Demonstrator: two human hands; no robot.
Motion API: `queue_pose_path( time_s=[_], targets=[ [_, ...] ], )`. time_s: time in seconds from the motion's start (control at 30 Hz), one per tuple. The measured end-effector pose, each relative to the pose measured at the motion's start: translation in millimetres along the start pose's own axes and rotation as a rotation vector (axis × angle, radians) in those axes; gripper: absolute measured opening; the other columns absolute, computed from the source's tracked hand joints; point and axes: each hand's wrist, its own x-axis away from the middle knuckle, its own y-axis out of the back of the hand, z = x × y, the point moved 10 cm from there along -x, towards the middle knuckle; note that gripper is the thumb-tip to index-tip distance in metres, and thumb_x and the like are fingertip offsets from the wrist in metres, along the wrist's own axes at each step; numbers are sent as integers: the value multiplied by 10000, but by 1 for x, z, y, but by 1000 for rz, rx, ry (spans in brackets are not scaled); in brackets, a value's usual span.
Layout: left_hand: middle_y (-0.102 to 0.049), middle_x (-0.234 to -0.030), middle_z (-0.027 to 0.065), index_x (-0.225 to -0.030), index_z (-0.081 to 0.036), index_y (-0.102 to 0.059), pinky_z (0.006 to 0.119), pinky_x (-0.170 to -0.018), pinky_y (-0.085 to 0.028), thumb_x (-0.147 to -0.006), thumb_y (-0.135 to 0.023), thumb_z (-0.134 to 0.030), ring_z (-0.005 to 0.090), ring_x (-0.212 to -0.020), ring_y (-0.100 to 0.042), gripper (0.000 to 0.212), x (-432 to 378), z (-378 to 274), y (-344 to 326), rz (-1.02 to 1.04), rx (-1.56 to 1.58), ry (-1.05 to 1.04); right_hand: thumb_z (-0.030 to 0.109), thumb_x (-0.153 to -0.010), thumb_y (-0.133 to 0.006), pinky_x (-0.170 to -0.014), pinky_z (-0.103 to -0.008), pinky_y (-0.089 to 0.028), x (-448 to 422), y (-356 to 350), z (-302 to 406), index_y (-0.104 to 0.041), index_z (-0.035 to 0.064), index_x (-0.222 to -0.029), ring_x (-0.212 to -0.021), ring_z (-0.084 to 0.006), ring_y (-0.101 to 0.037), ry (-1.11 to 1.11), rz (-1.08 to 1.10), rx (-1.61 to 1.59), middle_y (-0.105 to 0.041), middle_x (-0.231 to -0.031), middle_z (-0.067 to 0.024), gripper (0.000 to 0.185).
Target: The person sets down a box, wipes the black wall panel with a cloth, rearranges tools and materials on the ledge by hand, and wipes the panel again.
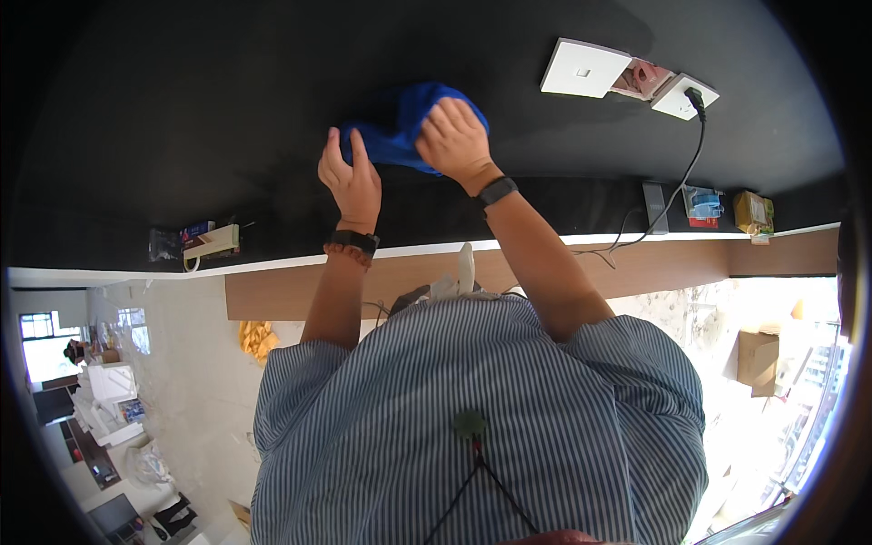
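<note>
A blue cloth [392,146] lies bunched against the dark panel [272,82] in front of me. My right hand [455,139] is pressed on the cloth's right part, fingers curled into it. At the cloth's left edge is my left hand [351,178], its fingers spread and raised; one finger overlaps the cloth, and whether it pinches any fabric is unclear. Both wrists wear dark bands, and a beaded bracelet [349,253] sits by the left one.
Upper right are a white wall plate [586,68], an uncovered pink box [640,78] and a socket [684,97] with a black plug and cord. Small boxes [211,240] lie on the ledge at left; a grey box [655,208], blue tape [705,203] and a yellow carton [753,212] at right.
</note>
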Motion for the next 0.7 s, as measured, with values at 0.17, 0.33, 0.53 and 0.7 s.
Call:
queue_pose_path(
  time_s=[0.17, 0.33, 0.53, 0.7],
  targets=[
    [-560, -1066, 158, -1125, -24, -604, 362, -770, -486, -802, -537, 81, 295, -940, -574, 346, -35, -33, 14, -16, 295, -103, 183, -709, -603, -1002, -524, -347, 22, 31, -41, -617, -3, -1017, -1115, -414, -487, -222, -100, 66, -545, -1134, -193, 360],
    [-387, -1380, 164, -1287, -36, -482, 390, -1000, -426, -830, -499, 68, 337, -1249, -422, 469, -27, -90, -13, 103, 402, -273, 150, -749, -538, -1022, -574, -289, 65, 46, -83, -565, -41, -1117, -1162, -487, -411, -372, -140, 151, -494, -1194, -275, 416],
    [-247, -1509, 2, -1384, -120, -403, 275, -981, -422, -806, -498, 46, 148, -1396, -196, 609, 20, -121, -55, 276, 258, -466, 190, -817, -453, -1024, -561, -243, 136, 42, -131, -494, -134, -1135, -1133, -503, -395, -766, -178, 171, -470, -1195, -332, 456],
    [-277, -1496, -46, -1415, -142, -348, 251, -949, -411, -809, -488, 39, 101, -1355, -274, 647, 46, -134, -77, 625, 208, -562, 264, -912, -337, -999, -465, -274, 233, 20, -166, -372, -144, -1208, -1175, -452, -366, -1567, -629, -194, -361, -1299, -340, 505]
  ],
)
